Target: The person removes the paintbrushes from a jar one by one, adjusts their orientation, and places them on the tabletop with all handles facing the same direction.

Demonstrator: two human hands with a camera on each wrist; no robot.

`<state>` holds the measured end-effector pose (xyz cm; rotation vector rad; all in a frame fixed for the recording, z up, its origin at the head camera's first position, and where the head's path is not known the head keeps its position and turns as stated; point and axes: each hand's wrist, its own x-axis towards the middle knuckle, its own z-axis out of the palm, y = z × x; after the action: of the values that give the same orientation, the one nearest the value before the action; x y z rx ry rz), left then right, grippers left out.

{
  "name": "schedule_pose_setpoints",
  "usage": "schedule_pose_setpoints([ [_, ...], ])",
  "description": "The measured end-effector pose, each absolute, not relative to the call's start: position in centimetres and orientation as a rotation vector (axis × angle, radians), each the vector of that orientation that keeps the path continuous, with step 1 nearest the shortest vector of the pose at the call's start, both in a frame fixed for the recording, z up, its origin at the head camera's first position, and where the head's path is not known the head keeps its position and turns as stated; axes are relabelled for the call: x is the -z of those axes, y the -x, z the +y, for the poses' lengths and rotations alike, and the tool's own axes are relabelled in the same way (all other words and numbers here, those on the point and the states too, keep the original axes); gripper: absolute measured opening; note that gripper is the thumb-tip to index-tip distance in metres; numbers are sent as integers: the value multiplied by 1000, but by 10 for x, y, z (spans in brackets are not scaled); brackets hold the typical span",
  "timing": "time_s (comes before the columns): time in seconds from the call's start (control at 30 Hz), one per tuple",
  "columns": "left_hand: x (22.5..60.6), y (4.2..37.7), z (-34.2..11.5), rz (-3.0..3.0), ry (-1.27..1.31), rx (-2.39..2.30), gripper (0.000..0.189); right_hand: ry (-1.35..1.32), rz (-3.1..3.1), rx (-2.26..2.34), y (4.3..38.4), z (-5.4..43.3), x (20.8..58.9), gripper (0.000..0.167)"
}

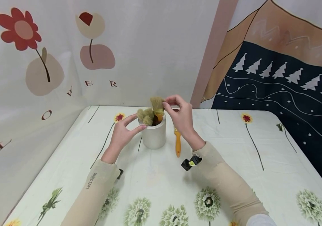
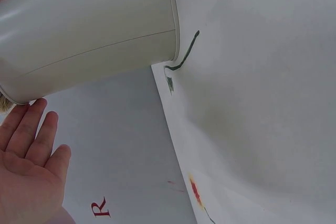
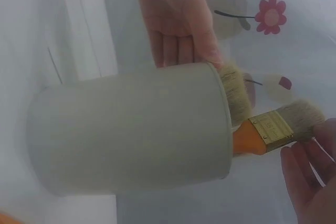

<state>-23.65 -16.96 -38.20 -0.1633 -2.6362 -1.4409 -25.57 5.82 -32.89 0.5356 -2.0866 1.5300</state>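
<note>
A white cylindrical pot (image 1: 154, 138) stands upright at the back of the table. My left hand (image 1: 122, 133) holds its rim from the left, thumb at the front and fingers round the far side. Several bristle heads (image 1: 145, 116) stick out at the pot's left, their handles hidden inside. At the right side a paintbrush (image 3: 270, 130) with a gold ferrule and orange handle stands bristles up, its lower handle inside the pot. My right hand (image 1: 181, 116) pinches this brush by the bristle end.
Another orange-handled paintbrush (image 1: 178, 144) lies on the table right of the pot, its upper end partly behind my right hand. A flower-print cloth (image 1: 228, 141) covers the table. A printed curtain (image 1: 155, 56) hangs close behind the pot.
</note>
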Motion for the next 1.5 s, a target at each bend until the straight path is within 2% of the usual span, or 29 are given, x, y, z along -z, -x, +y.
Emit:
schedule_pose_setpoints([
  [0.9, 382, 238, -170, -2638, 164, 1434, 71, -505, -1811, -1825, 268, 81, 283, 12],
  [1.5, 382, 238, -170, -2617, 176, 1447, 71, -453, -1787, -1771, 270, 105, 271, 17],
])
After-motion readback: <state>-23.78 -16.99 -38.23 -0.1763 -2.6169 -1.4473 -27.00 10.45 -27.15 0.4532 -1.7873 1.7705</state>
